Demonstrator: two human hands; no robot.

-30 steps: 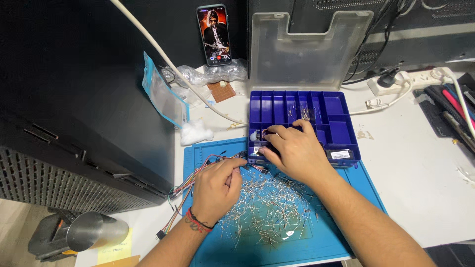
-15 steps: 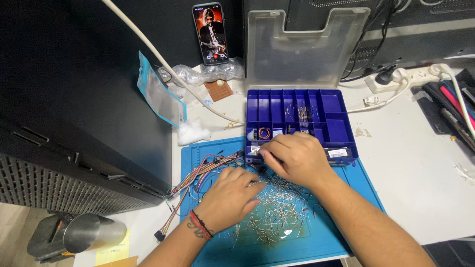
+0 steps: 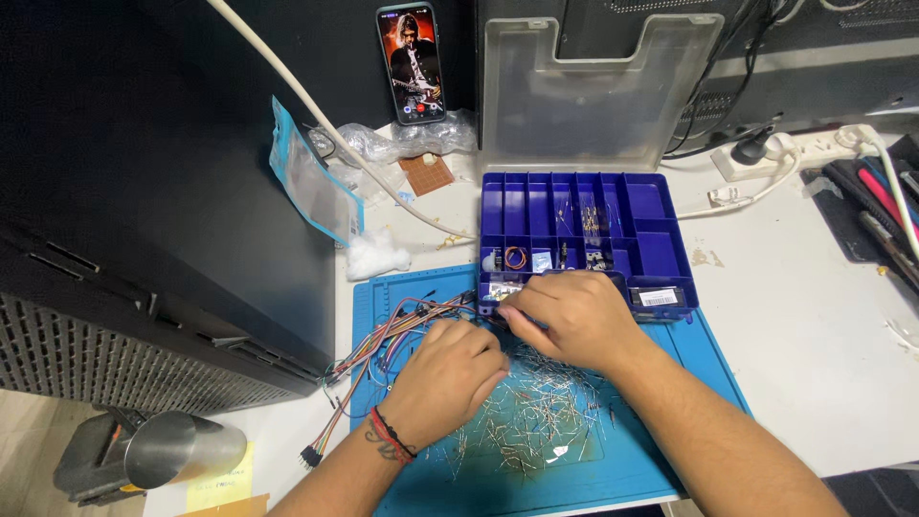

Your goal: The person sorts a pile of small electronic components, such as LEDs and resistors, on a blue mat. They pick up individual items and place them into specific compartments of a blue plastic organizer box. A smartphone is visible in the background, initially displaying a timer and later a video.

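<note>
Resistors [image 3: 536, 421], thin wire-legged bits, lie scattered on the blue mat [image 3: 661, 460] under both hands. Left hand [image 3: 450, 373] rests curled, knuckles up, among them; right hand [image 3: 574, 316] pinches something unseen beside the purple compartment box [image 3: 651, 230]. Coloured jumper wires [image 3: 383, 335] trail left across the counter [image 3: 814, 354].

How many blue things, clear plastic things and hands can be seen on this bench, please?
Blue: 2, the compartment box and the work mat.
Clear plastic: 3, the box lid, the zip bag, the crumpled wrap.
Hands: 2, left hand, right hand.
Total: 7.
</note>
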